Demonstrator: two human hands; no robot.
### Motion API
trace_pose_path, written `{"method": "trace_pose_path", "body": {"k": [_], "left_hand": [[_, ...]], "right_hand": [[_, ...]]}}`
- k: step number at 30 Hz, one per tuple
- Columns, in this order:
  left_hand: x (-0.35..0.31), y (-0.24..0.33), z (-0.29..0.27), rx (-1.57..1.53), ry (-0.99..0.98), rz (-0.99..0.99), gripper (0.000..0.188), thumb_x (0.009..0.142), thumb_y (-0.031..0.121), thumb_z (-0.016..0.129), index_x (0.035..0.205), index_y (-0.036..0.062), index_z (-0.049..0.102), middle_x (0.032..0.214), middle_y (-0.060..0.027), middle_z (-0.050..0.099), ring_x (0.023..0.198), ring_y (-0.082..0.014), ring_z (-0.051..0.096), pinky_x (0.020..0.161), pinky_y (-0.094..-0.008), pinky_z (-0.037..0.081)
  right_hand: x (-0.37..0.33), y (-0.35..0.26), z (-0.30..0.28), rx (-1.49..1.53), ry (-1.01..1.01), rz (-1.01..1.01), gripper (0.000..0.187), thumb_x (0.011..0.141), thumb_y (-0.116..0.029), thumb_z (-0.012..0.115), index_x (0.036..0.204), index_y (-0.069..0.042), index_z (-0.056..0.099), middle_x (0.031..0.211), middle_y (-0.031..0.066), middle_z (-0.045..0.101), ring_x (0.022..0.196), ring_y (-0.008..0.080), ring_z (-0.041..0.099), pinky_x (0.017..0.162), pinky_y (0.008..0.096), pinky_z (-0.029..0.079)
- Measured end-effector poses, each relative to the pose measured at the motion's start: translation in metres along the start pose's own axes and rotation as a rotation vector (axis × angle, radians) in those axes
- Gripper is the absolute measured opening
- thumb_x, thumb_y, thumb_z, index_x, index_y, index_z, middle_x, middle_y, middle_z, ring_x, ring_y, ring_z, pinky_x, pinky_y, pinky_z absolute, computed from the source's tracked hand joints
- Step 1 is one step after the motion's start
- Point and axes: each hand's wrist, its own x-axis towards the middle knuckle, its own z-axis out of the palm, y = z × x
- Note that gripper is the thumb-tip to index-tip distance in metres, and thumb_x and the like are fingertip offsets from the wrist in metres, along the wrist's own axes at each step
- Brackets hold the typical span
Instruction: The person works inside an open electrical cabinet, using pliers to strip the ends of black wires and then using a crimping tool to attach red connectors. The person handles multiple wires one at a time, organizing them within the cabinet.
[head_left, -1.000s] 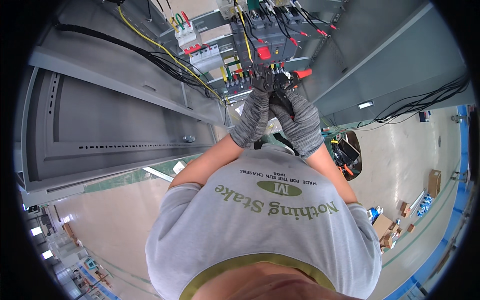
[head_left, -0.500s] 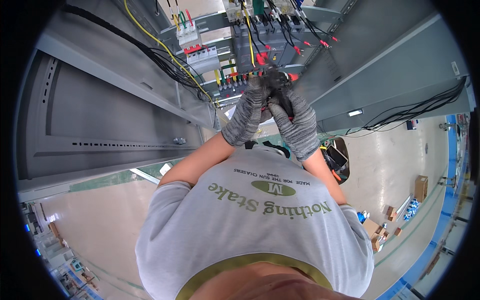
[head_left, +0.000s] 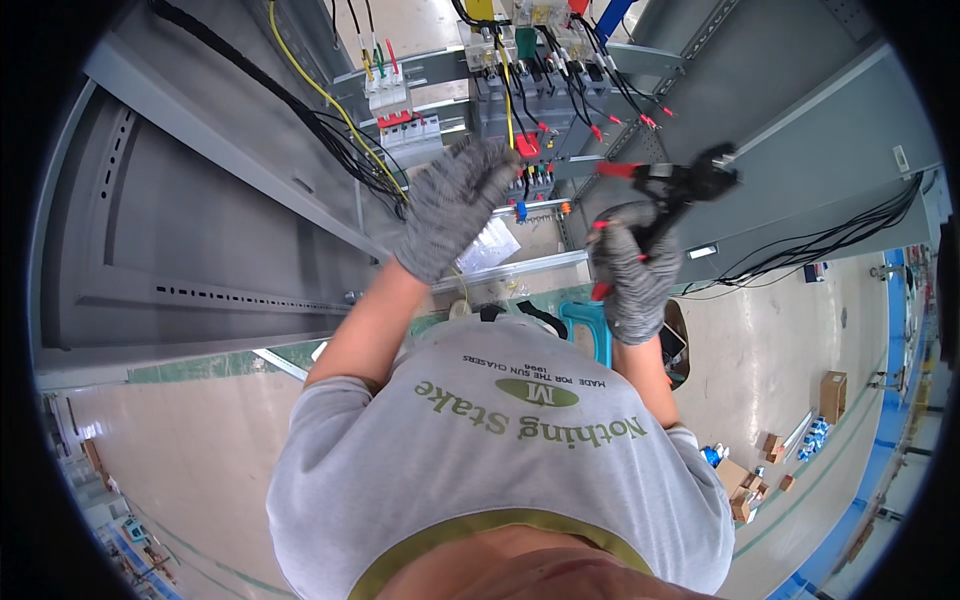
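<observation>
My right hand (head_left: pixel 637 275), in a grey knitted glove, is closed round a crimping tool (head_left: pixel 680 190) with a black head and red-and-black handles. The tool stands out to the right of the wiring, its handles spread apart and its outline slightly blurred. My left hand (head_left: pixel 455 210), gloved alike, is raised left of centre with its fingers bent together. Its fingertips are beside the lower end of a yellow wire (head_left: pixel 509 105) and a red part (head_left: pixel 527 146); what they pinch, if anything, is hidden.
Grey cabinet walls stand on both sides. Breakers (head_left: pixel 388 95) and black wires with red terminals (head_left: pixel 597 131) fill the back. A black cable bundle (head_left: pixel 270 95) runs along the left wall, another (head_left: pixel 830 240) at the right. A turquoise stool (head_left: pixel 590 325) stands below.
My hands have moved apart. The right one has carried the crimping tool away to the right, and its handles have spread; the left one has shifted left.
</observation>
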Motion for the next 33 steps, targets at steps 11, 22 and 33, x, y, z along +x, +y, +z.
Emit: {"method": "trace_pose_path", "body": {"k": [11,22,33], "left_hand": [[0.083,-0.037,-0.011,-0.007,-0.083,0.407,0.017,0.085,0.021,0.063,0.097,0.0105,0.067,0.086,-0.0064,0.063,0.079,-0.0224,0.064,0.070,-0.0319,0.050],[0.121,-0.017,0.015,-0.431,-0.111,0.226,0.018,0.089,0.014,0.061,0.103,0.0033,0.066,0.095,-0.0081,0.064,0.092,-0.0164,0.062,0.083,-0.0290,0.048],[0.117,-0.018,0.020,-0.230,-0.050,0.302,0.022,0.087,0.020,0.063,0.101,0.0037,0.066,0.093,-0.0130,0.065,0.086,-0.0273,0.063,0.078,-0.0346,0.049]], "right_hand": [[0.091,-0.047,0.024,-0.032,0.104,-0.228,0.011,0.088,-0.012,0.064,0.096,-0.007,0.059,0.066,-0.0009,0.056,0.048,0.0053,0.046,0.042,0.0191,0.033],[0.131,-0.029,0.057,-0.065,0.068,-0.079,0.004,0.088,-0.009,0.062,0.091,-0.006,0.061,0.062,-0.0033,0.053,0.047,0.0036,0.044,0.042,0.0193,0.032],[0.125,-0.023,0.056,-0.102,0.106,-0.053,0.010,0.088,-0.012,0.063,0.092,-0.004,0.059,0.058,-0.0023,0.051,0.042,0.0049,0.042,0.038,0.0210,0.032]]}}
